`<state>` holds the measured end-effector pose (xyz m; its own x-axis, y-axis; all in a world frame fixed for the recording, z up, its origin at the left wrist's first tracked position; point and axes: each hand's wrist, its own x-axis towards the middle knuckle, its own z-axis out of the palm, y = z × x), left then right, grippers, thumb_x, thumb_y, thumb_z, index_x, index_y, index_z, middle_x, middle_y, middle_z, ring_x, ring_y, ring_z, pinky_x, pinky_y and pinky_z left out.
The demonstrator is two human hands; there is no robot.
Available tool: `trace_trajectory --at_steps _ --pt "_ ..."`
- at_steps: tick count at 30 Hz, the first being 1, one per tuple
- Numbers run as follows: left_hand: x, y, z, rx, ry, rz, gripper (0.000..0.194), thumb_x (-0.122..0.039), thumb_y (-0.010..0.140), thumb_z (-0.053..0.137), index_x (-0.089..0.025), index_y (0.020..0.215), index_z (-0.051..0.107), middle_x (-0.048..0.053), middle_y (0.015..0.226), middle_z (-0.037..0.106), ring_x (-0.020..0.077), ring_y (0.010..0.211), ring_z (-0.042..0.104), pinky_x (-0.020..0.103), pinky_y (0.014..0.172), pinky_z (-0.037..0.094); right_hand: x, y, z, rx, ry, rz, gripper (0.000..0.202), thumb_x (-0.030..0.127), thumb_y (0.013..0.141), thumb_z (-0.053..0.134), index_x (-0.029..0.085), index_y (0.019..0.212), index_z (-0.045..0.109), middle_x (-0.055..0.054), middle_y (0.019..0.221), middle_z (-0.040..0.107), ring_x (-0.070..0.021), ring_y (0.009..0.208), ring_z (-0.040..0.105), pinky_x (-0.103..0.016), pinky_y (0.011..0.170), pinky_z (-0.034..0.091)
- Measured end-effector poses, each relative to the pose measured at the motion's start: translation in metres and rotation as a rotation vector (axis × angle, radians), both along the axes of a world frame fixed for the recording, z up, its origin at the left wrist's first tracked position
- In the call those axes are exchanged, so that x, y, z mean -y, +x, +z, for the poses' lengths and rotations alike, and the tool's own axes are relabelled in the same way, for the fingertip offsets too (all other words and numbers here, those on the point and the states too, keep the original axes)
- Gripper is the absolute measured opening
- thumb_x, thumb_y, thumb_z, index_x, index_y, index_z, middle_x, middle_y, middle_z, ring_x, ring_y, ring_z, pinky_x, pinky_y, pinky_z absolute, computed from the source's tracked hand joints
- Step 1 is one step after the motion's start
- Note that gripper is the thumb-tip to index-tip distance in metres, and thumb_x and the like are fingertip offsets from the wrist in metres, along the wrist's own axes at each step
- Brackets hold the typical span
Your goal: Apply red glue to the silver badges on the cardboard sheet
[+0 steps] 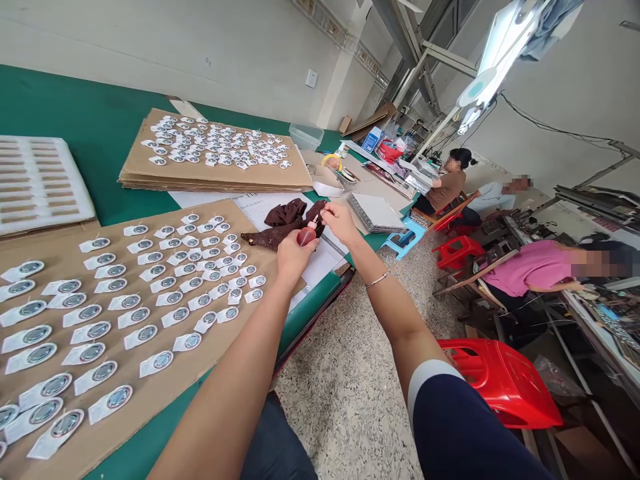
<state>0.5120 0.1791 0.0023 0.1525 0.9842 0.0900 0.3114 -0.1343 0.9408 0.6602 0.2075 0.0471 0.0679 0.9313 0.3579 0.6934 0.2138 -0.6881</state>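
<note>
Gripping a small red bottle, the left hand sits close beside the right hand, whose fingers pinch near its white tip; dark cloth lies just beyond them on the green worktop.

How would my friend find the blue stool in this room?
Find the green table, then look along its edge beyond the right hand. The stool stands there on the speckled floor: light blue, while the other plastic seats are red.
</note>
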Motion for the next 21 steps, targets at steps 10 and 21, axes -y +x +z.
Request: trace_trajectory --at_steps 10,21 --pt "-0.002 -0.001 -0.003 0.048 -0.021 0.006 0.038 -0.043 0.069 0.065 -0.019 0.098 0.063 0.003 0.084 0.065 0.0175 0.073 0.057 0.026 0.066 0.042 0.012 -0.021 -0.006 -0.062 0.122 -0.216 0.009 0.027 0.079 0.047 0.021 0.078 0.053 -0.005 0.086 0.056 -0.0171 0.087 0.052 -0.028 0.081 0.041" --pt "-0.005 -0.001 -0.007 0.103 -0.035 0.017 0.039 -0.044 0.068 0.066 -0.019 0.097 0.063 0.003 0.085 0.066 0.0171 0.072 0.058 0.026 0.064 0.043 -0.009 -0.006 -0.011 -0.239 0.047 -0.339 0.018 0.030 0.080 0.047 0.016 0.086 0.056 0.001 0.062 0.057 -0.0101 0.049 0.053 -0.024 0.056 0.046"
